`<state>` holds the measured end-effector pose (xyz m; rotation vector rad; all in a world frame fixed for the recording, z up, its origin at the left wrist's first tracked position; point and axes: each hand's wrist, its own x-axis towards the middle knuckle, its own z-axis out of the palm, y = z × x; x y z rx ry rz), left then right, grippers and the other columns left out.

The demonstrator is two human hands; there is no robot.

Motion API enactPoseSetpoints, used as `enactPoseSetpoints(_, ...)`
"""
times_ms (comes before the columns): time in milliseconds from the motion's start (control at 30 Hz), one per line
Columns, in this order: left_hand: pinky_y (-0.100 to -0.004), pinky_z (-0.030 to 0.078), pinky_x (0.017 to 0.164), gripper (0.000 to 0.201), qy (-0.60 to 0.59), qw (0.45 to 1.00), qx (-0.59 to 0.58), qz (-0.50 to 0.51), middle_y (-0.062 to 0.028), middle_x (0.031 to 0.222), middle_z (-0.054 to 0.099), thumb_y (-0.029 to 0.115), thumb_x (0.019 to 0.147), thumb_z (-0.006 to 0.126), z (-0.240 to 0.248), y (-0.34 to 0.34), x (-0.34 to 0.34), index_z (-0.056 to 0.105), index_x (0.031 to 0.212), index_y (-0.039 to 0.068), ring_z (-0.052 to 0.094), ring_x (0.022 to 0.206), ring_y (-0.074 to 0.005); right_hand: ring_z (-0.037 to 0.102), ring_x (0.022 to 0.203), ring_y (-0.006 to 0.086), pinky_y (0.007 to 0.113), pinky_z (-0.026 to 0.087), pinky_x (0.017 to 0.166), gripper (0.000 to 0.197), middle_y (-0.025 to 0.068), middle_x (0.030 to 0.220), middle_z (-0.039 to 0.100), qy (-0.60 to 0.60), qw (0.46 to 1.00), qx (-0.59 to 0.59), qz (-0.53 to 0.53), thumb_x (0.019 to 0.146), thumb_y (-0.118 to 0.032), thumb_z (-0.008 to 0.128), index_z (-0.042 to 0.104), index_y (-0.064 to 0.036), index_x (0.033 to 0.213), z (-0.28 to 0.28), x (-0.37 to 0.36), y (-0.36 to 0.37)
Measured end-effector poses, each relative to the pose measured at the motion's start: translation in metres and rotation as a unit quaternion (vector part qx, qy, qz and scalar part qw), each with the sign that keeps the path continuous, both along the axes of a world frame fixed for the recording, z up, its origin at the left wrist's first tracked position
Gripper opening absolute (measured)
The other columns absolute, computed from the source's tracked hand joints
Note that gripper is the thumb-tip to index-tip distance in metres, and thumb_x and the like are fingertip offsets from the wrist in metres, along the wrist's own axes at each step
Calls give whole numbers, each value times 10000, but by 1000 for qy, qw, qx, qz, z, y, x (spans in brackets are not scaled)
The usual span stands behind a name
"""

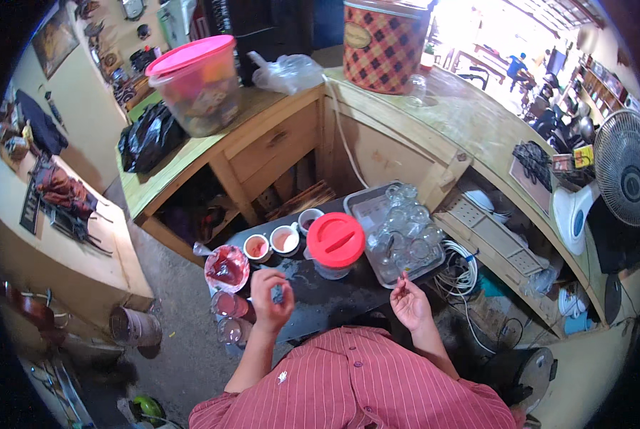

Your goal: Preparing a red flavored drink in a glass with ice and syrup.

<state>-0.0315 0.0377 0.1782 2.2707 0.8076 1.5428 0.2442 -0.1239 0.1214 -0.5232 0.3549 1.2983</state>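
Over the dark tabletop (305,300), my left hand (268,306) is closed round a small blue-grey piece (278,294), too small to name. My right hand (411,306) is raised near the front of a grey tray (361,214); its thumb and fingertips pinch together, and what they hold, if anything, is too small to make out. Clear glass cups (409,232) crowd the tray. Between my hands, farther off, stands a clear jar with a red lid (335,239). A white mug (285,240) and two other cups line up left of it. A bowl of red stuff (227,268) sits beyond my left hand.
Glasses with reddish contents (230,304) stand at the table's left edge. A wooden counter (448,118) wraps round the far side, bearing a pink-lidded tub (195,86), a checkered bucket (384,46) and a fan (620,164). Coiled white cable (457,268) lies right of the tray.
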Motion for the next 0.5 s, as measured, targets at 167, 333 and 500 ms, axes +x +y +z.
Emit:
enactPoseSetpoints(167,-380,487,706,288,-18,990,-10,-139,-115,869,608,-76,677,645,10,-5,97,528,906,56,606,787,-297,655,863,170,330,525,832,291,63,1004,675,38,999,31,0,904,19,531,600,-86,1166,-15,43,-23)
enactPoseSetpoints(333,-341,475,735,392,-3,958,-228,-173,-126,939,594,24,747,672,26,-10,214,482,1090,22,585,815,-253,620,925,159,310,502,860,329,47,950,629,-27,997,19,66,904,25,537,566,-99,1207,-7,82,-38)
enactPoseSetpoints(500,-433,450,881,637,105,971,-182,-109,-205,1097,550,177,720,731,-23,21,337,405,1238,-2,542,1033,-344,616,909,167,317,500,838,335,53,925,623,-60,994,-10,89,903,11,540,534,-103,1219,-16,123,-60)
